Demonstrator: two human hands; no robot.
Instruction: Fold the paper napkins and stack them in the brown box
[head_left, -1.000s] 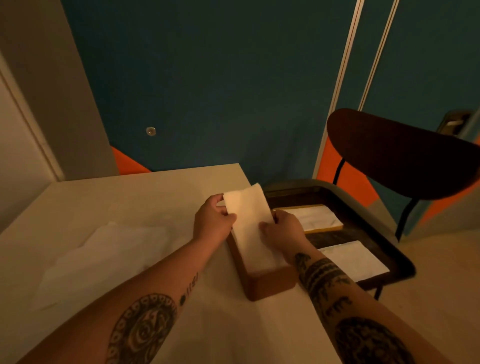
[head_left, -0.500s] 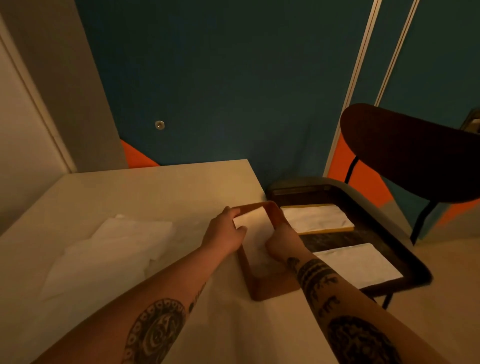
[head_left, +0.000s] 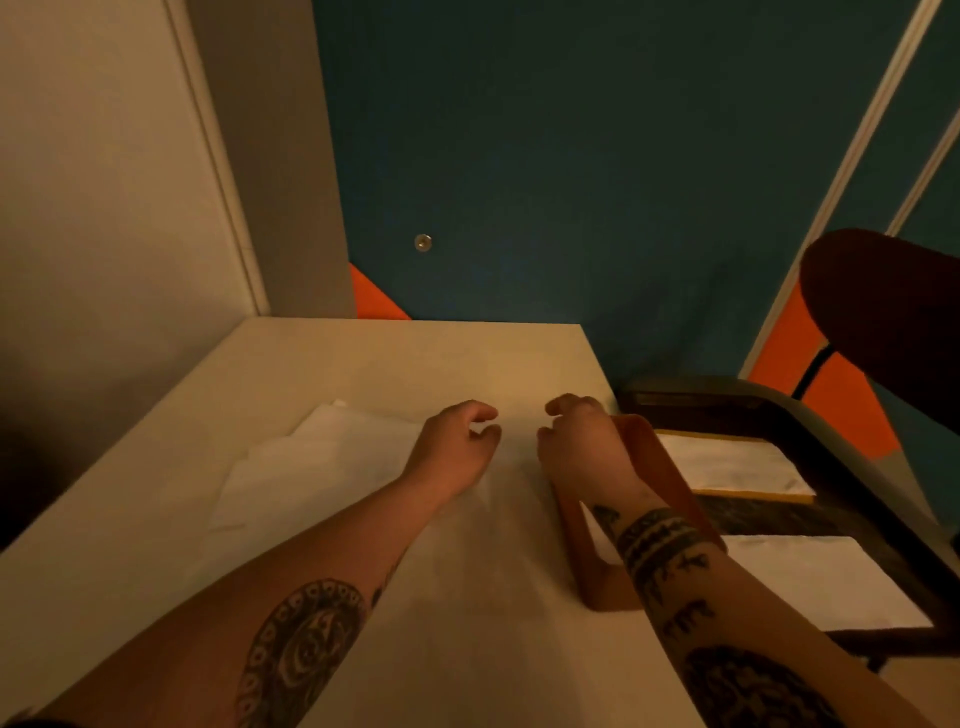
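**While Both Hands Are Free: Fetch the Next Napkin**

Since neither hand holds anything, the step in hand reads as the interval between one stacking and the next fold. The left hand (head_left: 457, 447) hovers at frame centre, fingers loosely curled, thumb and forefinger close together with nothing between them. The right hand (head_left: 582, 441) hangs just beside it, equally relaxed and empty, at the far end of the brown box (head_left: 657, 462).

The brown box sits right of centre, at the right edge of the table (head_left: 363, 364). The right forearm crosses it and hides most of the interior. A strip of white, apparently a folded napkin (head_left: 595, 543), shows inside near the left wall. How full the box is cannot be told.

The loose napkins (head_left: 322, 462) lie unfolded at left of centre, their right edge under the left hand. Right of the table, a dark tray (head_left: 831, 441) holds two white stacks (head_left: 727, 462).

Next move, as judged:
1. Lower the left hand onto the loose napkins.
2. Separate one sheet only; thin paper tends to lift in pairs.
3. Draw it to the bare table at centre for folding.
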